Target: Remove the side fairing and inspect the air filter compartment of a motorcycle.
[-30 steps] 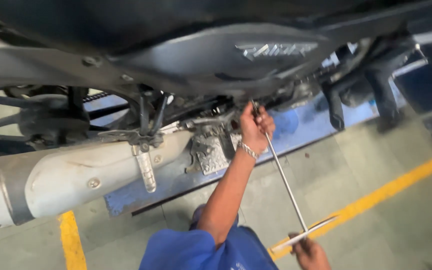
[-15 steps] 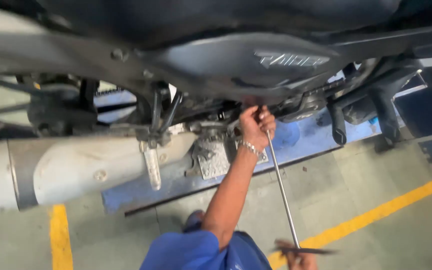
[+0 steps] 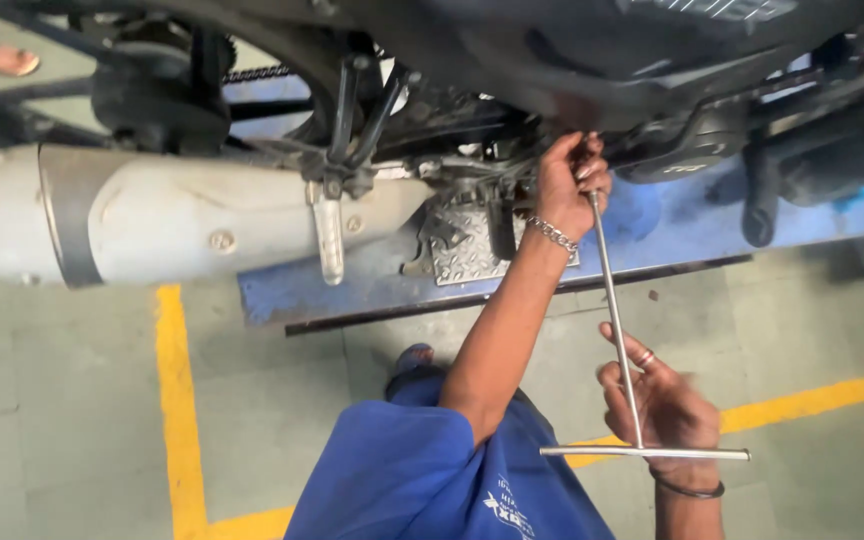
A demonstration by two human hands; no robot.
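Far to the left of both hands hangs the silver exhaust silencer [image 3: 182, 215] of a motorcycle, with a dark band near its rear end. Below it, on the grey floor [image 3: 52, 400], a yellow painted line [image 3: 174, 400] runs away from the viewer. Nearer to the left hand, a folding metal footrest [image 3: 329, 235] hangs down in front of the silencer, and behind it stands a chequered metal plate [image 3: 462, 245]. All of this is above a blue lift platform [image 3: 672, 225], which passes behind the left hand.

The left hand [image 3: 570, 185] is raised under the dark body of the motorcycle [image 3: 552, 50]. It is closed around the upper end of a long steel T-handle wrench [image 3: 614, 320], and a chain bracelet [image 3: 552, 235] lies on its wrist. The arm comes out of a blue sleeve [image 3: 392, 470].

The shaft of the wrench goes down and slightly right from the left hand to the right hand [image 3: 664, 410]. The right hand is wide, fingers spread and a little blurred, just behind the shaft and above the crossbar; I cannot tell if it touches the shaft. It wears a ring, and a dark band is around its wrist. To the right of this hand a second yellow line [image 3: 822, 395] crosses the floor.
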